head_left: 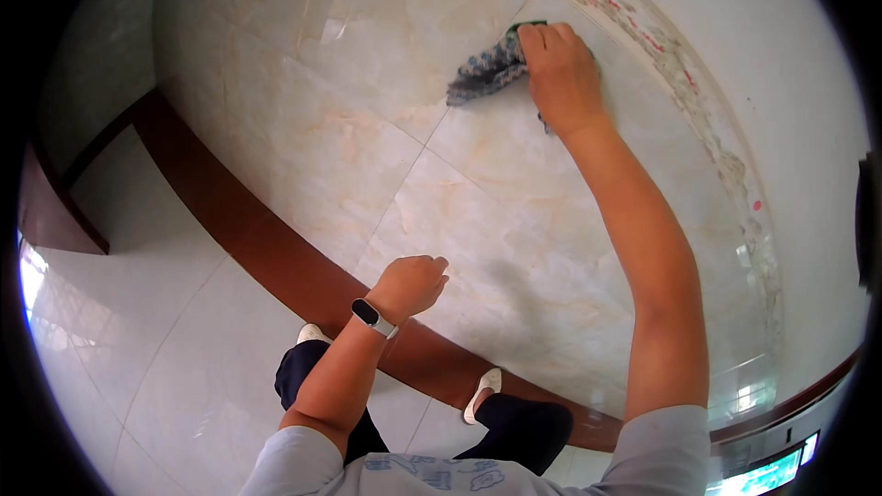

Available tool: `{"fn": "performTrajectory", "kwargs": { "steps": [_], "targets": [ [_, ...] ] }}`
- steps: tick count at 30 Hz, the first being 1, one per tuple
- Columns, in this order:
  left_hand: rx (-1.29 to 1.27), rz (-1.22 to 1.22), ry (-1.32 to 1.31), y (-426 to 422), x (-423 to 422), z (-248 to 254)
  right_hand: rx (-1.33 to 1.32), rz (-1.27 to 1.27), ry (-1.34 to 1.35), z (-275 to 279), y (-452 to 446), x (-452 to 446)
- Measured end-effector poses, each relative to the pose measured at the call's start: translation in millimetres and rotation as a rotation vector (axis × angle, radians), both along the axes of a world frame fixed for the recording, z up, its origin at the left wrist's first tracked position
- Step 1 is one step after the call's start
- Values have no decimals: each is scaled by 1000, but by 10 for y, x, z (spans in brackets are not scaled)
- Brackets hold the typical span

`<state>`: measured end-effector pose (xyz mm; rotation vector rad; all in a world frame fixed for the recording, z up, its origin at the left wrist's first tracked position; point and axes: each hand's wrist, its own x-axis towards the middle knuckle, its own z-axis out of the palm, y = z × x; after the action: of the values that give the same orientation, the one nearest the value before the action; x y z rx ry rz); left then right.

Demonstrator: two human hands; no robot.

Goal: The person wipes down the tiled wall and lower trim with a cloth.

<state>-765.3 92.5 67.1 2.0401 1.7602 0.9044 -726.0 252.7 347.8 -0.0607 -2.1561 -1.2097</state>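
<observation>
At 6 o'clock, nearest the camera, is the wearer's pale short-sleeved shirt (436,471) with its blue print, and just above it dark trousers (522,424) ending in light shoes (485,392), set apart from each other beside a brown band (262,253). That band curves from about 10 o'clock round to 5; it may be a skirting board or a step edge, as the lens bends it too much to be sure. Glossy floor tiles (179,349) lie outside it, toward 8 o'clock.

A little off centre toward 7 o'clock, the left hand (409,285), with a fitness band (366,313) at its wrist, hangs near the marble-look tiles (514,211). Its fingers bend inward, but the palm side is hidden, so I cannot tell how far it is closed.

Farther out, toward 1 o'clock, the right hand (562,73) grips a patterned grey-blue cloth (494,72) against these tiles. The cloth lies bunched between 12 and 1, its long axis running from 2 o'clock to 8, the loose end pointing to 8; a small edge also shows under the wrist. Beyond the hand, a floral border strip (660,41) arcs from 12 to 4 o'clock, with a plain white wall (781,83) past it.
</observation>
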Motion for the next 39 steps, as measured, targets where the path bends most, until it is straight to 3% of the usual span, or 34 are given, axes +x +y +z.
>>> {"fn": "performTrajectory", "kwargs": {
  "steps": [28,33,39],
  "targets": [
    [-71,-25,38,-91,-40,36,-21,48,26,-51,16,-46],
    [-54,-17,32,-119,-39,-7,-118,59,-165,-230,-94,195],
    [-26,-35,10,-89,-28,-7,-18,-77,50,-2,-170,906]
  ]
}}
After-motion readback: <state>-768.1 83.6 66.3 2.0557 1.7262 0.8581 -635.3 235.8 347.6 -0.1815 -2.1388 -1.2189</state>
